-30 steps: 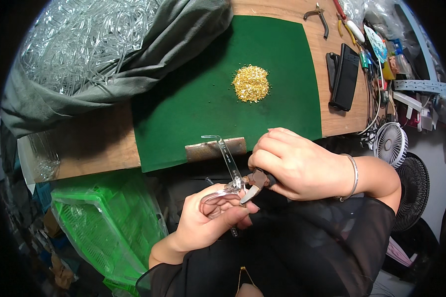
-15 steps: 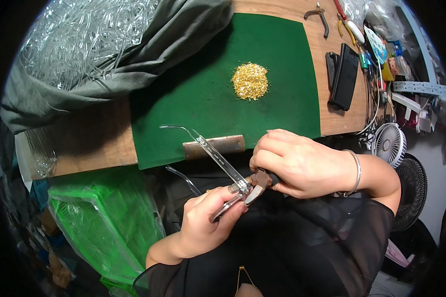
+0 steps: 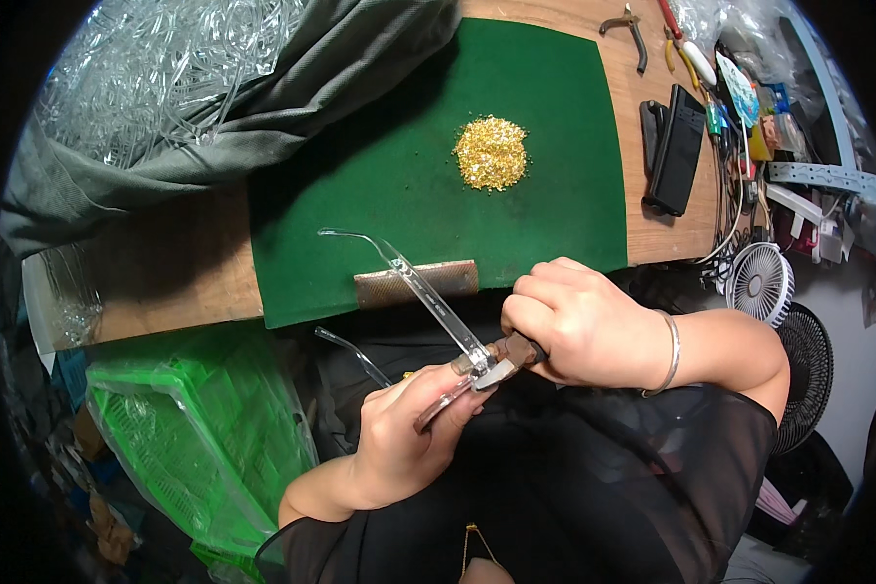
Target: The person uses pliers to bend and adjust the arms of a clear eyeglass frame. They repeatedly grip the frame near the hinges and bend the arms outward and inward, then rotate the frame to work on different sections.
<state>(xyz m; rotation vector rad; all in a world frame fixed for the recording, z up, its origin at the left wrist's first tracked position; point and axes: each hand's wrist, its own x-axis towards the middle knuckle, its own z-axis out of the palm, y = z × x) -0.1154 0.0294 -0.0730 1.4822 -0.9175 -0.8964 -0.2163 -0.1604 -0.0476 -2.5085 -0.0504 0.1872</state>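
Note:
Between the thumb and fingers of my left hand (image 3: 405, 428) is a clear eyeglass frame (image 3: 442, 316). One of its arms reaches up over the mat's near edge, and its other arm points up to the left, lower down. My right hand (image 3: 584, 326) is closed around a pair of pliers (image 3: 513, 354). Their worn brown metal head meets the frame at its hinge corner, beside my left fingertips. The handles are mostly hidden in my right palm. Farther off, a heap of small gold-coloured pieces (image 3: 492, 153) lies on the green mat (image 3: 360, 195).
A textured metal block (image 3: 417, 283) sits at the mat's near edge. Grey cloth (image 3: 292, 127) at upper left holds a pile of clear eyeglass parts (image 3: 156, 83). A green crate (image 3: 185, 438) stands lower left. Black devices (image 3: 675, 151), spare pliers (image 3: 628, 37) and a white fan (image 3: 759, 282) are at right.
The pliers and my right hand have shifted slightly and turned a little at the frame's hinge corner. My left hand keeps its hold on the frame.

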